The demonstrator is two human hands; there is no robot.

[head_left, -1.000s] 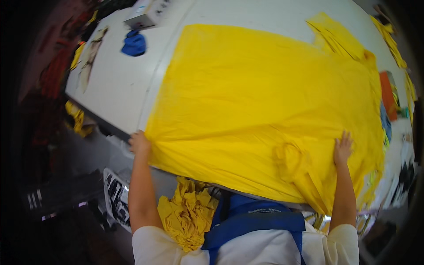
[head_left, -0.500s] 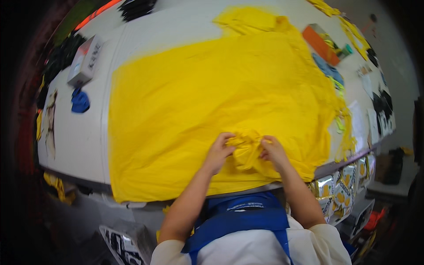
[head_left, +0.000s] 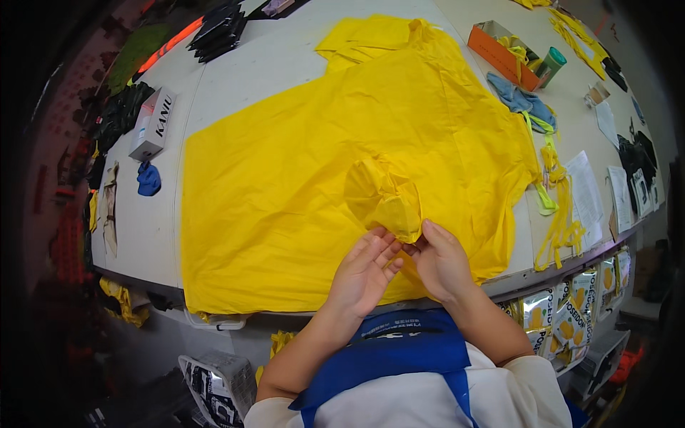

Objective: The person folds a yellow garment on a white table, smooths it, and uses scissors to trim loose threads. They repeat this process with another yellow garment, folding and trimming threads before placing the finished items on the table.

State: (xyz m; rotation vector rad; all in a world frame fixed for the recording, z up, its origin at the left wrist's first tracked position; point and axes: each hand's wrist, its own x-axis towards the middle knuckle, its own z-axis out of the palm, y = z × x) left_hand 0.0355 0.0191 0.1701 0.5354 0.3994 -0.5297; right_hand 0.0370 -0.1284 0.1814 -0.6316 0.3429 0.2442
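A large yellow plastic-like garment [head_left: 285,157], resembling a raincoat, lies spread over the table in front of me. Near its front edge stands a puffed-out, crumpled pocket of yellow fabric [head_left: 385,196]; whether it is a sleeve end or another part I cannot tell. My right hand [head_left: 439,260] pinches its lower edge between thumb and fingers. Beside it, my left hand [head_left: 364,274] is turned palm up, fingers apart and slightly bent, with the fingertips touching the lower edge of the same fabric.
An orange box [head_left: 499,60] of yellow pieces and a green cylinder [head_left: 551,68] stand far right, near blue cloth [head_left: 521,100] and yellow strips [head_left: 560,221]. At left are a white box [head_left: 152,127], a blue object [head_left: 148,178] and black packets [head_left: 217,32]. Packaged goods [head_left: 564,317] hang below the right edge.
The bunched fabric has been opened out into a rounded pocket standing farther from me. My hands have come down to its near edge, and the left has turned palm up with looser fingers.
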